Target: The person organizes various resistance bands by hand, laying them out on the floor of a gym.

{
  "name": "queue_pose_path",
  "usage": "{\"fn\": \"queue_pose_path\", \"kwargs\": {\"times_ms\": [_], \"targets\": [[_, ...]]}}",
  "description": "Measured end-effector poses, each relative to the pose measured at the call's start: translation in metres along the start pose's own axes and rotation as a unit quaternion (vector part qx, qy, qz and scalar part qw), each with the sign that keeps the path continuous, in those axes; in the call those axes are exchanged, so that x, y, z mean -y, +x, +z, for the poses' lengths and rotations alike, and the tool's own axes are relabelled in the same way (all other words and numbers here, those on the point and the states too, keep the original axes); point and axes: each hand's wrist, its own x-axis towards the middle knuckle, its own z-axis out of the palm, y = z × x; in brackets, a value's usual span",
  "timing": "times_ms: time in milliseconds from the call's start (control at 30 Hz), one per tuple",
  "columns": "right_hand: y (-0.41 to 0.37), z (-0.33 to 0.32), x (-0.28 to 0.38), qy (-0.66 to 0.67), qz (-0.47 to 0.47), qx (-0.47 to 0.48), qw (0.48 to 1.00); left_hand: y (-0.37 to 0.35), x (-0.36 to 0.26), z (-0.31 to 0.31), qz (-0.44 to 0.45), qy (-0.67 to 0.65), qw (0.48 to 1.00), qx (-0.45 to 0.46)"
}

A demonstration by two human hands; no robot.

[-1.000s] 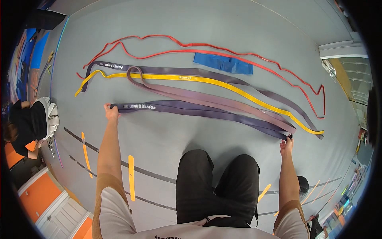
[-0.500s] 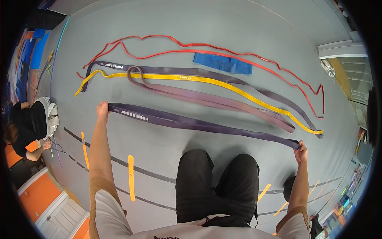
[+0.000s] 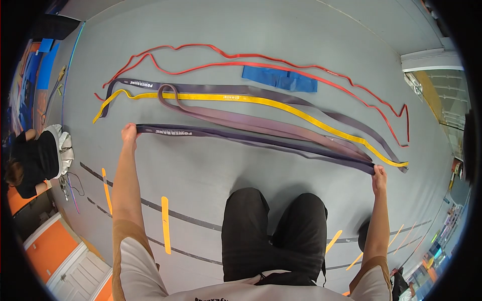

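Note:
A dark purple POWERBAND loop (image 3: pixel 241 138) stretches across between my two hands. My left hand (image 3: pixel 129 132) is closed on its left end, and my right hand (image 3: pixel 379 176) is closed on its right end. Just beyond it lie a mauve loop band (image 3: pixel 241 122), a yellow band (image 3: pixel 281 106) and another dark purple band (image 3: pixel 211 89). The held band's right part overlaps the mauve one in view. Farther away are a thin red band (image 3: pixel 226 63) and a flat blue band (image 3: pixel 279 79).
The grey floor (image 3: pixel 191 185) bears black lines and yellow strips (image 3: pixel 165 224). My knees (image 3: pixel 273 226) are at the bottom centre. Another person (image 3: pixel 35 155) is at the far left. A dark round object (image 3: pixel 363 235) lies near my right forearm.
Both hands have moved forward, carrying the held dark purple band closer to the mauve one. Its two strands now lie closer together on the left. The other person has shifted slightly.

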Motion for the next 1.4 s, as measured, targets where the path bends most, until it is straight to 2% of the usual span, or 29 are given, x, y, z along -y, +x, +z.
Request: {"fn": "queue_pose_path", "kwargs": {"times_ms": [33, 67, 100, 167, 233, 300, 367, 400, 533, 567, 600, 633, 667, 700, 733, 767, 800, 833, 867, 900, 933, 967, 1000, 1033, 1067, 1100, 1167, 1233, 1400], "targets": [[0.002, 0.007, -0.002, 0.0, 0.001, -0.002, 1.0, 0.022, 0.026, 0.001, 0.011, 0.03, 0.997, 0.066], [0.003, 0.018, -0.003, -0.081, 0.044, -0.052, 0.994, 0.034, 0.039, 0.002, 0.022, 0.059, 0.989, 0.132], [0.005, 0.025, -0.004, -0.161, 0.085, -0.102, 0.978, 0.027, 0.037, 0.009, 0.023, 0.058, 0.989, 0.133], [0.015, 0.024, -0.025, -0.148, 0.075, -0.115, 0.979, 0.002, 0.033, 0.025, 0.0, 0.02, 0.993, 0.114], [0.019, 0.03, -0.032, -0.178, 0.035, -0.142, 0.973, 0.008, 0.041, 0.03, -0.007, 0.022, 0.992, 0.124], [0.016, 0.029, -0.035, -0.229, 0.001, -0.162, 0.96, 0.007, 0.047, 0.033, 0.092, 0.133, 0.986, 0.046], [0.016, 0.02, -0.031, -0.372, 0.055, -0.152, 0.914, 0.006, 0.041, 0.028, 0.118, 0.112, 0.986, 0.026], [0.017, 0.015, -0.029, -0.371, 0.053, -0.153, 0.914, 0.004, 0.036, 0.025, 0.144, 0.092, 0.985, 0.007], [0.017, 0.001, -0.023, -0.161, 0.158, -0.148, 0.963, -0.009, 0.024, 0.032, 0.146, 0.157, 0.977, -0.013], [0.012, 0.002, -0.029, -0.161, 0.159, -0.147, 0.963, -0.012, 0.029, 0.039, 0.098, 0.187, 0.977, -0.023], [-0.001, 0.019, -0.031, -0.124, 0.167, -0.2, 0.957, -0.009, 0.039, 0.042, 0.051, 0.215, 0.975, -0.034], [-0.007, 0.031, -0.028, -0.085, 0.173, -0.25, 0.949, -0.021, 0.049, 0.046, 0.07, 0.276, 0.958, -0.035], [-0.012, 0.032, -0.035, -0.106, 0.18, -0.26, 0.943, -0.041, 0.062, 0.052, 0.089, 0.332, 0.938, -0.04], [-0.023, 0.026, -0.06, -0.127, 0.188, -0.268, 0.936, -0.062, 0.082, 0.056, 0.149, 0.328, 0.933, -0.02], [-0.026, 0.002, -0.094, -0.113, 0.216, -0.209, 0.947, -0.105, 0.09, 0.061, 0.19, 0.344, 0.92, -0.013], [-0.031, -0.026, -0.14, -0.157, 0.194, -0.104, 0.963, -0.133, 0.122, 0.063, 0.253, 0.338, 0.907, 0.002], [-0.066, 0.001, -0.138, -0.221, 0.191, -0.104, 0.951, -0.174, 0.144, 0.059, 0.297, 0.338, 0.891, 0.057], [-0.097, 0.015, -0.138, -0.271, 0.196, -0.049, 0.941, -0.224, 0.143, 0.048, 0.211, 0.357, 0.888, 0.199], [-0.118, 0.017, -0.152, -0.305, 0.199, 0.041, 0.93, -0.266, 0.163, 0.04, 0.123, 0.448, 0.83, 0.308], [-0.139, 0.017, -0.167, -0.289, 0.181, 0.134, 0.93, -0.302, 0.267, 0.01, 0.258, 0.293, 0.853, 0.346], [-0.165, 0.035, -0.159, -0.289, 0.203, 0.127, 0.927, -0.333, 0.317, -0.018, 0.214, 0.357, 0.699, 0.582], [-0.195, 0.047, -0.143, -0.289, 0.227, 0.12, 0.922, -0.402, 0.27, -0.057, -0.103, 0.257, 0.688, 0.671], [-0.203, 0.046, -0.146, -0.283, 0.224, 0.129, 0.924, -0.449, 0.278, -0.091, -0.228, 0.297, 0.639, 0.671], [-0.217, 0.043, -0.154, -0.181, 0.261, 0.108, 0.942, -0.48, 0.32, -0.132, -0.298, 0.139, 0.531, 0.781], [-0.232, 0.041, -0.162, -0.075, 0.295, 0.085, 0.949, -0.54, 0.327, -0.147, -0.554, 0.141, 0.559, 0.601], [-0.242, 0.035, -0.173, -0.067, 0.29, 0.089, 0.95, -0.541, 0.321, -0.156, -0.548, 0.145, 0.566, 0.599], [-0.246, 0.028, -0.197, -0.033, 0.333, 0.11, 0.936, -0.539, 0.327, -0.166, -0.512, 0.147, 0.622, 0.574], [-0.249, 0.018, -0.229, -0.048, 0.306, 0.138, 0.941, -0.548, 0.334, -0.178, -0.473, 0.136, 0.68, 0.543], [-0.264, 0.008, -0.25, -0.026, 0.237, 0.185, 0.953, -0.559, 0.353, -0.201, -0.36, 0.097, 0.805, 0.462]]}}
